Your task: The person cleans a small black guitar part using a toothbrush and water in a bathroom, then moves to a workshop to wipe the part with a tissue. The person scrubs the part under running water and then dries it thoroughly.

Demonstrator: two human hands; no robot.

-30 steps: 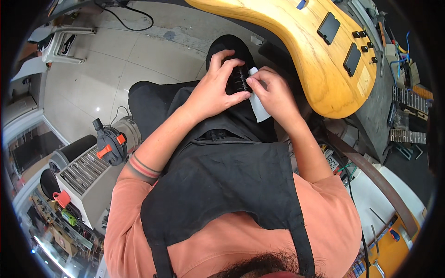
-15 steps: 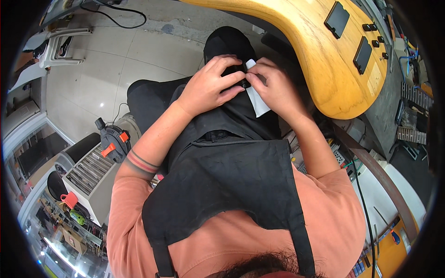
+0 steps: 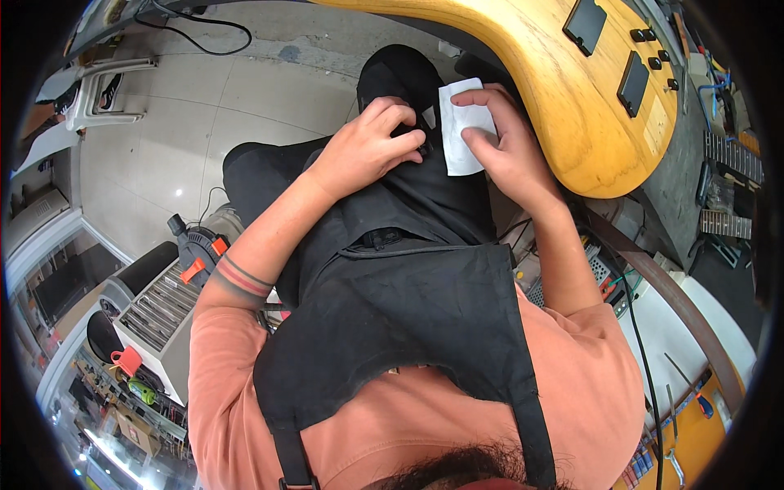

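Observation:
My left hand [image 3: 371, 147] is over my apron-covered lap, its fingers curled and closed round a small black piece [image 3: 423, 147] that mostly hides in them. Just beyond its fingertips shows a small white patch [image 3: 429, 117], too small to make out. To the right, my right hand [image 3: 506, 135] pinches a folded white paper towel or cloth [image 3: 461, 135] between thumb and fingers, its flat face turned up. The two hands are apart.
A natural-wood electric guitar body [image 3: 604, 155] with black pickups and knobs lies on the bench at the upper right. Guitar necks [image 3: 727, 224] lie at far right. On the left are a drawer of metal rods [image 3: 155, 306] and a black clamp-like tool [image 3: 200, 249] with orange parts.
My hands have drawn apart. The white paper or cloth, narrow and hanging under my right hand before, now lies broad in its grip. The black piece stays with my left hand.

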